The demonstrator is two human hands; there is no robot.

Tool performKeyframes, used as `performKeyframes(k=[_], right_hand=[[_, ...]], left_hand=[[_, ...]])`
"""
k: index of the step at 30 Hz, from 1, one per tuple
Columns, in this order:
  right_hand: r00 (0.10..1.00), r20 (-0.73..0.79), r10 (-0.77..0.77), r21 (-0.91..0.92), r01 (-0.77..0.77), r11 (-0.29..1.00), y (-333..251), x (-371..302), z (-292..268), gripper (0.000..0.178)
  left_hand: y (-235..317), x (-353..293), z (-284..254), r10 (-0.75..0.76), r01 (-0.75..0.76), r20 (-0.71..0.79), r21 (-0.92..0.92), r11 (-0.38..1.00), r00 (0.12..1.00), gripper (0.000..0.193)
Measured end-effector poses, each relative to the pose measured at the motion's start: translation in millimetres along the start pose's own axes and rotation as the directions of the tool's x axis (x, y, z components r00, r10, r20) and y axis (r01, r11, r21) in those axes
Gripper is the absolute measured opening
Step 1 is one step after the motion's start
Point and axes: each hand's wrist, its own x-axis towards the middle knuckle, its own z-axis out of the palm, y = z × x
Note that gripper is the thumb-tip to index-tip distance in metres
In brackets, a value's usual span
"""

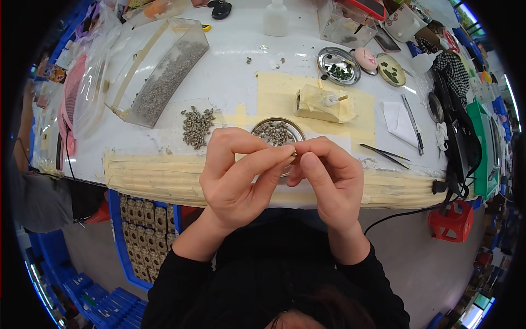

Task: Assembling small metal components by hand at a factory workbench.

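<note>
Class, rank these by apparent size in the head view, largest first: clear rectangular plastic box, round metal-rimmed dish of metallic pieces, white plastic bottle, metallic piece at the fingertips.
1. Clear box
2. Metal-rimmed dish, partly hidden
3. White bottle
4. Held metallic piece

Part [294, 154] — tiny, metallic, held up between left hand [238, 178] and right hand [333, 183] — mostly covered by fingers [285, 151], shape and tilt unreadable.

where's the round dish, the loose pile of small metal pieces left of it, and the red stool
round dish [278, 119]: head view, on its far rim
loose pile of small metal pieces [198, 128]: head view, middle of the pile
red stool [451, 221]: head view, on its body
</note>
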Motion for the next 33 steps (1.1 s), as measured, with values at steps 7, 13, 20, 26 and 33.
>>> performKeyframes(k=[7,13,20,26,33], right_hand=[[0.996,-0.056,-0.072,-0.08,0.068,0.995,4.2,0.1,0.4,0.013],[0.828,0.094,-0.552,-0.609,0.487,0.626,2.7,5.6,3.3,0.019],[0.863,0.028,-0.504,-0.63,0.407,0.661,4.6,3.7,4.8,0.019],[0.998,0.009,-0.056,-0.163,0.056,0.985,5.9,2.5,-1.7,0.013],[0.992,0.109,0.066,0.025,-0.069,0.997,0.1,4.5,-9.9,0.015]], left_hand=[[0.7,-0.5,2.1,0.006,-0.006,0.001,0.039,0.999,1.0,0.027],[0.4,-0.9,2.6,-0.058,0.058,-0.011,0.032,0.998,0.998,0.026],[0.1,-1.8,1.5,-0.066,0.066,-0.014,0.012,0.998,0.998,0.027],[0.4,-4.2,1.4,0.008,-0.01,0.04,0.05,0.999,0.999,0.031],[-2.0,-1.3,-0.9,-0.006,0.008,0.075,-0.029,1.0,0.997,0.022]])
